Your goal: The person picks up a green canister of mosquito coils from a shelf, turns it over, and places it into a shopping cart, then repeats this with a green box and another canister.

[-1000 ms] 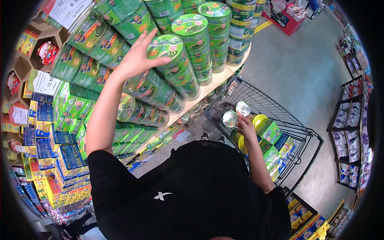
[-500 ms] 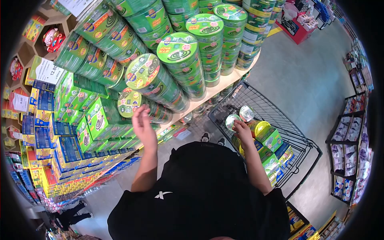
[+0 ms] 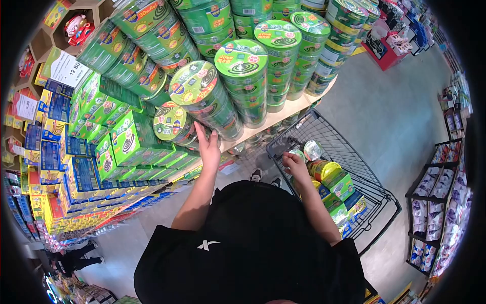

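Note:
My left hand reaches out with fingers apart and touches the lower edge of a stack of round green tins on a wooden shelf. It holds nothing. My right hand is down in the black wire shopping cart, closed on a small shiny round tin. A second silver-topped tin lies right beside it. Green and yellow boxes fill the cart below the hand.
Tall stacks of green tins cover the shelf ahead. Green boxes and blue boxes are piled at the left, with price cards above. A grey floor aisle runs right towards dark racks and a red display.
My left hand dropped from the upper tins, swung down, then moved forward to the base of the tin stack. My right hand sank slightly lower into the cart with its tin.

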`<state>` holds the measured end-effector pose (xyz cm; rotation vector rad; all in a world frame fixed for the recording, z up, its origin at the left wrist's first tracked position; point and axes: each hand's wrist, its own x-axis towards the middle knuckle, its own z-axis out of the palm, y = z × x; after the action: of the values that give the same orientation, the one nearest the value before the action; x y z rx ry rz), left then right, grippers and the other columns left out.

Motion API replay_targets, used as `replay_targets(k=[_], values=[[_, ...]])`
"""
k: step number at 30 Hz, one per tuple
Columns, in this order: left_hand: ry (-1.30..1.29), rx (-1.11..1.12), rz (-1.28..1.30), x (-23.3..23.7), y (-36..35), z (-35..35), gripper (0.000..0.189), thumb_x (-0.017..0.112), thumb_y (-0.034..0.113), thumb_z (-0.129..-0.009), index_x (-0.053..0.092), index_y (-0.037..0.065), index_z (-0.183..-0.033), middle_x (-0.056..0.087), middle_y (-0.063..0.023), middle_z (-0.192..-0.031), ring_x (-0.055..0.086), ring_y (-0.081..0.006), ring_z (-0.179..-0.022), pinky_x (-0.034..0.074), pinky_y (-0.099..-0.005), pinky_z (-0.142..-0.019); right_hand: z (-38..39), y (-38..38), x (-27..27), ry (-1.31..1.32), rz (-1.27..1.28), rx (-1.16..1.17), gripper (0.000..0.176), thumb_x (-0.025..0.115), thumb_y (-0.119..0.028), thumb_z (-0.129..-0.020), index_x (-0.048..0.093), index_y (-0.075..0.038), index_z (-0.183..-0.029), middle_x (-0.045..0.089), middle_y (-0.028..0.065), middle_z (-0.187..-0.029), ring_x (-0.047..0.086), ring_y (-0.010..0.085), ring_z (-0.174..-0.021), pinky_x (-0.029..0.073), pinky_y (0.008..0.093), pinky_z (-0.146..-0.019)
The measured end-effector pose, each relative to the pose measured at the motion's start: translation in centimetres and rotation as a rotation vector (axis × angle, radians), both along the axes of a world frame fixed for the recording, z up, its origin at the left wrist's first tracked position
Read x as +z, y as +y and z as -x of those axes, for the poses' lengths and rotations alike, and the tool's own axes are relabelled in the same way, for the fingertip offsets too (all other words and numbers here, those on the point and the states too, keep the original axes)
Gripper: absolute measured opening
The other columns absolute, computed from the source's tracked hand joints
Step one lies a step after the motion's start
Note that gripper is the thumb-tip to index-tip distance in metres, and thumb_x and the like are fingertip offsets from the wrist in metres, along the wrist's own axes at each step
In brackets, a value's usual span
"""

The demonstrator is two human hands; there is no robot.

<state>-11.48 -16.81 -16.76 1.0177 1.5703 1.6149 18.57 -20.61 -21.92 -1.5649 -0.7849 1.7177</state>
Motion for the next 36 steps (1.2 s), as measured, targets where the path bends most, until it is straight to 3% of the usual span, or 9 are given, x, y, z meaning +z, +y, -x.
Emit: replay_targets(k=[4,8,11,15,18,22,24,27,36], values=[[0.063,-0.03,0.028,-0.3,0.5,0.2,0.077,0.051,0.004,-0.101,0.004,0.003,-0.161,0.019,-0.0241,-0.165,0.028,-0.0291,-0.15,0.024,-0.0353,-0.12,0.4,0.2,0.7,0.034,0.014,0.015,0.04,0.065,-0.023,-0.096,0.061,0.0,-0.128,0.063,-0.0004,-0.093,0.053,0.0076,-0.077,0.044,0.0223,-0.069],[0.049,-0.004,-0.027,-0.9,0.6,0.0,0.078,0.052,0.004,-0.1,0.004,0.002,-0.161,0.02,-0.023,-0.165,0.03,-0.0283,-0.149,0.024,-0.034,-0.119,3.2,3.5,2.9,-0.027,-0.108,0.232,0.042,0.064,-0.027,-0.098,0.059,-0.007,-0.135,0.065,0.0002,-0.113,0.06,0.0112,-0.1,0.046,0.0263,-0.081],[-0.04,-0.005,-0.061,-1.5,0.7,0.0,0.08,0.054,0.005,-0.098,0.005,0.002,-0.161,0.02,-0.0232,-0.165,0.028,-0.0305,-0.15,0.022,-0.0354,-0.121,7.0,7.1,4.6,-0.052,-0.274,0.384,0.055,0.066,-0.026,-0.097,0.05,-0.005,-0.145,0.063,0.0082,-0.124,0.059,0.0118,-0.101,0.048,0.027,-0.082],[0.078,0.016,-0.043,-3.4,1.3,0.4,0.081,0.054,0.001,-0.095,0.006,0.0,-0.16,0.016,-0.0228,-0.165,0.017,-0.032,-0.154,0.016,-0.0368,-0.123,12.7,10.5,6.9,-0.057,-0.411,0.474,0.073,0.069,-0.024,-0.094,0.035,-0.006,-0.156,0.054,0.02,-0.141,0.058,0.0151,-0.106,0.048,0.0277,-0.086],[-0.071,-0.022,-0.135,-3.5,1.3,0.3,0.08,0.051,-0.001,-0.094,0.006,-0.002,-0.16,0.015,-0.0221,-0.166,0.015,-0.0315,-0.154,0.014,-0.0369,-0.123,15.5,11.8,7.7,0.033,-0.359,0.507,0.086,0.069,-0.021,-0.093,0.019,-0.005,-0.161,0.042,0.0264,-0.153,0.055,0.0215,-0.12,0.045,0.029,-0.094],[-0.147,-0.037,-0.17,-3.4,1.2,0.1,0.08,0.048,-0.005,-0.092,0.007,-0.004,-0.159,0.014,-0.0228,-0.166,0.014,-0.0319,-0.155,0.012,-0.0385,-0.124,16.8,11.9,7.6,0.066,-0.391,0.498,0.09,0.066,-0.014,-0.093,0.008,-0.002,-0.161,0.032,0.0256,-0.159,0.043,0.0249,-0.138,0.04,0.0319,-0.104],[-0.012,0.018,-0.111,-2.8,1.2,-0.5,0.079,0.047,-0.006,-0.091,0.007,-0.005,-0.159,0.014,-0.0235,-0.166,0.013,-0.0333,-0.155,0.011,-0.0389,-0.124,16.9,11.8,7.9,0.082,-0.404,0.515,0.091,0.065,-0.011,-0.093,0.005,-0.001,-0.161,0.028,0.0242,-0.162,0.038,0.0252,-0.143,0.038,0.0328,-0.107],[0.082,0.057,-0.077,-2.4,1.2,-1.1,0.077,0.045,-0.006,-0.091,0.007,-0.006,-0.158,0.013,-0.0249,-0.166,0.011,-0.0355,-0.155,0.01,-0.0396,-0.125,16.9,11.6,8.8,0.156,-0.365,0.512,0.088,0.063,-0.007,-0.093,0.008,0.003,-0.16,0.023,0.021,-0.164,0.022,0.029,-0.153,0.024,0.0355,-0.12],[0.185,0.035,-0.007,-1.5,0.0,-2.9,0.092,0.052,-0.012,-0.086,-0.003,0.001,-0.16,0.0,-0.0235,-0.168,0.001,-0.0364,-0.156,0.009,-0.041,-0.125,16.6,12.4,9.6,0.242,-0.349,0.492,0.085,0.06,-0.001,-0.091,0.01,0.005,-0.159,0.025,0.0206,-0.164,0.023,0.0278,-0.153,0.025,0.0363,-0.12]])
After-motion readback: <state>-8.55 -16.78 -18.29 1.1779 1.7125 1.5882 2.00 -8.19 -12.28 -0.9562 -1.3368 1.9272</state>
